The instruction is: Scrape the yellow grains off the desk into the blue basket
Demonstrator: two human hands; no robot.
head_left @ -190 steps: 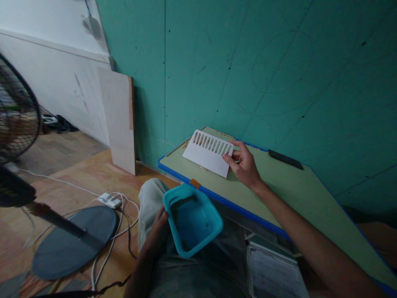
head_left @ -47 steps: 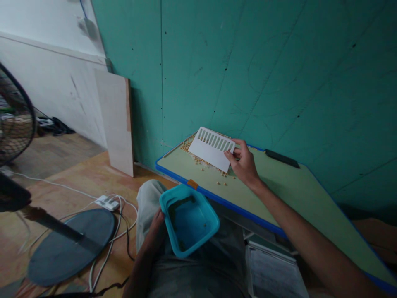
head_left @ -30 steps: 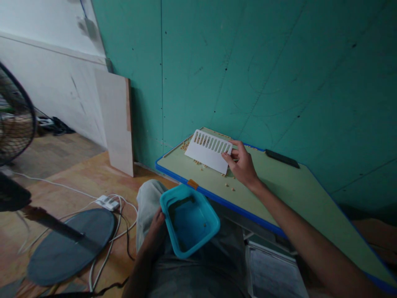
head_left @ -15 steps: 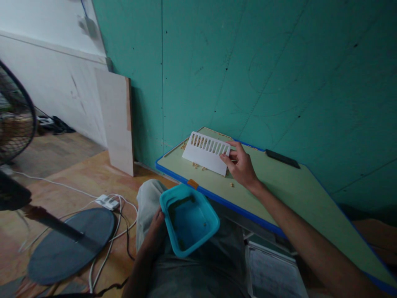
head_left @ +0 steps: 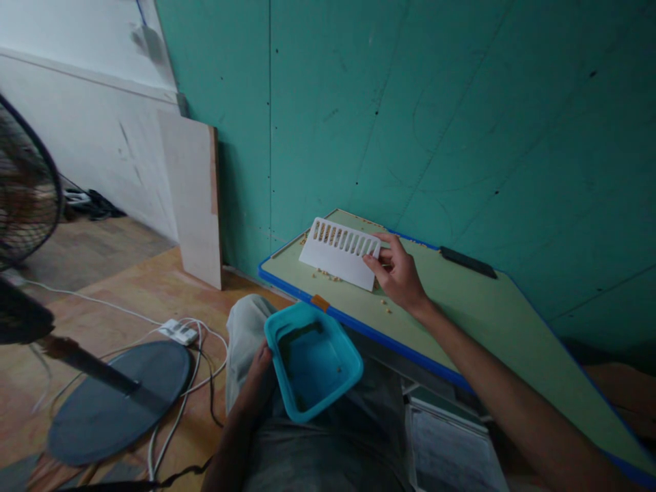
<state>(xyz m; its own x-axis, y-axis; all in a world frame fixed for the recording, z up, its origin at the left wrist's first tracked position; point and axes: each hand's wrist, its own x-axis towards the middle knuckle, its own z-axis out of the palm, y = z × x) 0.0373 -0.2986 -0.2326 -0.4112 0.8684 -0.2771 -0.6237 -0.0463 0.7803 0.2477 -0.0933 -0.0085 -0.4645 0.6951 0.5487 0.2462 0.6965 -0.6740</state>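
My right hand grips the right end of a white slotted scraper, thumb in front and fingers behind. The scraper stands tilted on the pale green tabletop, its row of long slots along the upper edge. Small tan grains lie along its lower edge, and more show through the left slots. A few loose grains sit to the right of it. My left hand holds the left rim of a turquoise plastic basin over my lap, below the table edge. One small grain shows inside the basin.
A dark bar lies at the table's back edge against the green wall. An orange clip sits on the blue front edge. At left stand a fan, a white board and a power strip with cables.
The scraper has shifted very slightly left. More grains show beneath its lower edge and to its right. The basin and my left hand have hardly moved.
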